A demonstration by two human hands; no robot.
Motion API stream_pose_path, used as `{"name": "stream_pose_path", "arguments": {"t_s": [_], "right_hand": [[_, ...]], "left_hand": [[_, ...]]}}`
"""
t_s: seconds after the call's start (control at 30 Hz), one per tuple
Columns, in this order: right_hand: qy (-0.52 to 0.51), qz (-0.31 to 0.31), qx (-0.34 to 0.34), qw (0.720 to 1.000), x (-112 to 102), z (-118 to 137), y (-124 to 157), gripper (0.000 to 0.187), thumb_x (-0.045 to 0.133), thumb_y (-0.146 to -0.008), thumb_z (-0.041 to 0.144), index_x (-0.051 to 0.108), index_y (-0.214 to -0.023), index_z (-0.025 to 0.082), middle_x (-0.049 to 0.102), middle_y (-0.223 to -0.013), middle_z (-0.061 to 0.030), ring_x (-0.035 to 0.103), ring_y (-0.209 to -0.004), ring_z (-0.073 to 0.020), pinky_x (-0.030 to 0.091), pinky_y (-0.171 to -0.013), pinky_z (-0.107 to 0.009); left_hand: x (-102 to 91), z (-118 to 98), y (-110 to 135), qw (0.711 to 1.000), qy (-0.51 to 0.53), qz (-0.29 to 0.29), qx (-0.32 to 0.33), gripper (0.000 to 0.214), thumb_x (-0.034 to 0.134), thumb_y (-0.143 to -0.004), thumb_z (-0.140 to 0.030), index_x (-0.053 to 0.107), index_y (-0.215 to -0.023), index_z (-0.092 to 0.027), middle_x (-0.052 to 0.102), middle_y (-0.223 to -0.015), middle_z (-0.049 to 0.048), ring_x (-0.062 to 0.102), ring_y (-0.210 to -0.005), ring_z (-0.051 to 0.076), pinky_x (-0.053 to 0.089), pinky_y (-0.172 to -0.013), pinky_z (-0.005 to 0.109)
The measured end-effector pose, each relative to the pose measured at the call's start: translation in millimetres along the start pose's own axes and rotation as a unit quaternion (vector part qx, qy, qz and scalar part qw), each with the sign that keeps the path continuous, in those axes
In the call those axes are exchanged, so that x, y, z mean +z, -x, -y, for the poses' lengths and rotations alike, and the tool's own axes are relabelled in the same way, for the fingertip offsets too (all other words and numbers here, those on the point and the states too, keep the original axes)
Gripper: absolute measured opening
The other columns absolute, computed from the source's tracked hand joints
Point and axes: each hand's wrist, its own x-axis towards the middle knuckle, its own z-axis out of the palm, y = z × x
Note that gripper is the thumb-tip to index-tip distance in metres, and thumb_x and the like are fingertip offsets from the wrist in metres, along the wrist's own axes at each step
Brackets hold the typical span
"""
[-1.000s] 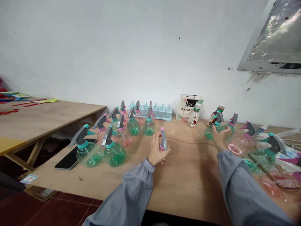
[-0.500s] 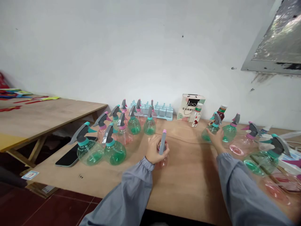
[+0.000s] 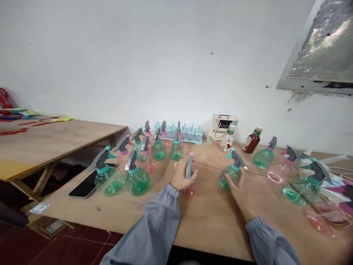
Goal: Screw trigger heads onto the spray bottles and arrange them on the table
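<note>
My left hand (image 3: 182,175) is wrapped round a pink spray bottle (image 3: 190,189) with a grey head and pink nozzle, upright near the table's middle. To its right, my right hand (image 3: 238,187) grips the side of a green spray bottle (image 3: 228,176) with a grey and teal head. Part of each bottle is hidden by fingers. Left of my hands stand several green and pink spray bottles, the nearest a green spray bottle (image 3: 138,182). Further bottles stand on the right, among them a green spray bottle (image 3: 263,158) and a pink spray bottle (image 3: 278,171).
Along the wall are a light-blue ice-pop mould (image 3: 194,136), a printed carton (image 3: 216,130), a clear labelled bottle (image 3: 228,140) and a dark red bottle (image 3: 253,141). A phone (image 3: 84,186) lies at left. Another table (image 3: 68,136) stands beyond a gap.
My right hand has brought the green spray bottle left and nearer to me, uncovering the dark red bottle. My left hand stays on the pink spray bottle.
</note>
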Motion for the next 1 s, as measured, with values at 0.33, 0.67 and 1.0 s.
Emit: {"name": "stream_pose_path", "arguments": {"t_s": [0.33, 0.67, 1.0], "right_hand": [[-0.009, 0.0, 0.013, 1.0, 0, 2, -1, 0.084, 0.065, -0.076, 0.074, 0.044, -0.139, 0.022, 0.055, -0.138, -0.0161, 0.052, -0.131, -0.0335, 0.04, -0.111, -0.057], [-0.011, 0.014, 0.02, 1.0, -2, 5, 0, 0.086, 0.065, -0.076, 0.076, 0.043, -0.14, 0.023, 0.054, -0.14, -0.0165, 0.051, -0.131, -0.0348, 0.039, -0.112, -0.058], [-0.019, 0.027, 0.036, 0.999, -1, 8, 4, 0.091, 0.064, -0.075, 0.077, 0.04, -0.143, 0.023, 0.053, -0.142, -0.0175, 0.052, -0.132, -0.0358, 0.039, -0.112, -0.059]], "left_hand": [[-4.5, 2, -4, 0.999, -0.014, 0.051, -0.005, 0.028, 0.06, -0.079, -0.029, 0.065, -0.106, -0.022, 0.072, -0.093, 0.0031, 0.065, -0.09, 0.023, 0.039, -0.082, 0.038], [-0.3, -3, 0, 0.999, -0.052, 0.014, -0.009, 0.009, 0.065, -0.074, -0.023, 0.068, -0.083, -0.023, 0.071, -0.08, 0.0012, 0.066, -0.084, 0.022, 0.038, -0.083, 0.038], [-8.8, 51, -13, 0.98, 0.019, -0.159, -0.114, 0.057, 0.075, -0.076, -0.061, 0.072, -0.115, -0.02, 0.072, -0.076, -0.0007, 0.064, -0.071, 0.017, 0.051, -0.075, 0.03]]}}
